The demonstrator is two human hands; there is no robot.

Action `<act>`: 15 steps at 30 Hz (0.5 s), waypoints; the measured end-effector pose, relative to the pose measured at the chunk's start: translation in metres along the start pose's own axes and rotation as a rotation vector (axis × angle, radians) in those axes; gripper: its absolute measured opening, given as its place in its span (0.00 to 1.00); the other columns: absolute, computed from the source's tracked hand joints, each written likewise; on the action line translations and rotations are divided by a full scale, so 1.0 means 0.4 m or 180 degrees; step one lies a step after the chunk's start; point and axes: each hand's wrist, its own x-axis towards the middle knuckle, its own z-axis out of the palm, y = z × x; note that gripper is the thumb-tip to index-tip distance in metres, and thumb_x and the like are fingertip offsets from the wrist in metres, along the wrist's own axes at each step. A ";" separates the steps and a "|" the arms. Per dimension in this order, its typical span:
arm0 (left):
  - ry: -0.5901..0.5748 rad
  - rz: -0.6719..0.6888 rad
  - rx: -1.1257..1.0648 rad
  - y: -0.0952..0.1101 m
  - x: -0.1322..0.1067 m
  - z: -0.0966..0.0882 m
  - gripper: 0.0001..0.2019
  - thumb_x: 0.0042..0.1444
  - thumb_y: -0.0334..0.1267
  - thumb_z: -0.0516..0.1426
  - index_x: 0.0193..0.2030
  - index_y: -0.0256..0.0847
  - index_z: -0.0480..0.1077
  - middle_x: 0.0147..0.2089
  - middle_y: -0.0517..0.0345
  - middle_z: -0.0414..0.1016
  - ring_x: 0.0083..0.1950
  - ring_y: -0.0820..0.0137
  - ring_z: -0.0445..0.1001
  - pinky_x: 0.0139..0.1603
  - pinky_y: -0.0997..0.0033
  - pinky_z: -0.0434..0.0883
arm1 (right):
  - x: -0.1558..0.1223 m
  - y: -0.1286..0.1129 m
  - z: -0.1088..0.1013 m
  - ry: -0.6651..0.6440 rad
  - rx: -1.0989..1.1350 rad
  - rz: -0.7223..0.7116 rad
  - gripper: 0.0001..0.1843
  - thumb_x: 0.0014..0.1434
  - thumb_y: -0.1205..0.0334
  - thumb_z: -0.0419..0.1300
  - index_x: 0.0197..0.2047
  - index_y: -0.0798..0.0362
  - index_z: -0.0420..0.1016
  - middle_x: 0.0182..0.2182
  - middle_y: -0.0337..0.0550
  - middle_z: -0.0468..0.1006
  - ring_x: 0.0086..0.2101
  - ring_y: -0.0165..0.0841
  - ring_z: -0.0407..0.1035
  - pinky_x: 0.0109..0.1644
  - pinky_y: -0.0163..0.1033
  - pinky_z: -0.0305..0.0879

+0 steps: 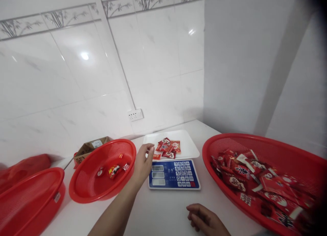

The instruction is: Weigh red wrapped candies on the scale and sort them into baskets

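My left hand (143,162) reaches forward to the left edge of the scale's white tray (189,148), fingers loosely curled with nothing visible in them. Its fingertips are just left of a small pile of red candy packets (168,148) on the tray. One red packet (156,156) lies at the tray's front edge, close to the fingers. The blue electronic scale (173,174) shows its keypad and displays. My right hand (205,220) rests on the white table near the front edge, fingers curled under, holding nothing I can see.
A big red basket (276,145) full of red packets stands at the right. A smaller red basket (102,188) with a few candies sits left of the scale. Another red basin (28,202), a cardboard box (89,148) and a wall socket (135,115) are further left and behind.
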 end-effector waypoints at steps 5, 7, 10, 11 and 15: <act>-0.0120 -0.0301 0.0041 -0.005 -0.201 -0.068 0.19 0.60 0.44 0.43 0.19 0.41 0.55 0.19 0.65 0.55 0.22 0.74 0.59 0.23 0.76 0.58 | -0.001 -0.012 -0.001 0.0059 -0.0176 0.0079 0.27 0.46 0.38 0.57 0.37 0.54 0.71 0.28 0.43 0.73 0.29 0.35 0.68 0.32 0.39 0.64; -0.0527 -0.0450 0.0198 -0.021 -0.276 -0.045 0.20 0.60 0.45 0.43 0.19 0.41 0.58 0.19 0.63 0.61 0.23 0.73 0.62 0.24 0.76 0.60 | 0.001 -0.009 0.000 0.0005 -0.0267 0.0085 0.27 0.47 0.39 0.56 0.37 0.55 0.71 0.28 0.45 0.73 0.29 0.35 0.68 0.32 0.39 0.64; -0.1535 -0.0162 0.0459 -0.035 -0.363 0.028 0.19 0.59 0.46 0.44 0.26 0.40 0.69 0.25 0.55 0.73 0.29 0.68 0.70 0.30 0.73 0.65 | -0.001 -0.003 0.002 -0.0257 -0.0431 -0.0134 0.25 0.49 0.42 0.57 0.42 0.55 0.70 0.32 0.46 0.73 0.33 0.37 0.68 0.37 0.40 0.64; -0.1863 -0.0049 0.0454 -0.035 -0.382 0.053 0.18 0.58 0.48 0.45 0.32 0.41 0.72 0.29 0.53 0.76 0.31 0.66 0.72 0.33 0.72 0.67 | -0.004 -0.003 0.002 -0.0359 -0.0492 -0.0232 0.26 0.49 0.44 0.58 0.44 0.54 0.70 0.35 0.47 0.74 0.35 0.37 0.68 0.40 0.40 0.64; -0.2520 0.0055 0.0068 -0.011 -0.411 0.117 0.26 0.57 0.55 0.39 0.47 0.44 0.69 0.38 0.48 0.77 0.38 0.63 0.74 0.38 0.70 0.69 | -0.018 -0.016 0.008 -0.0618 -0.0854 -0.0414 0.21 0.51 0.44 0.56 0.38 0.54 0.72 0.34 0.45 0.74 0.36 0.37 0.68 0.41 0.38 0.63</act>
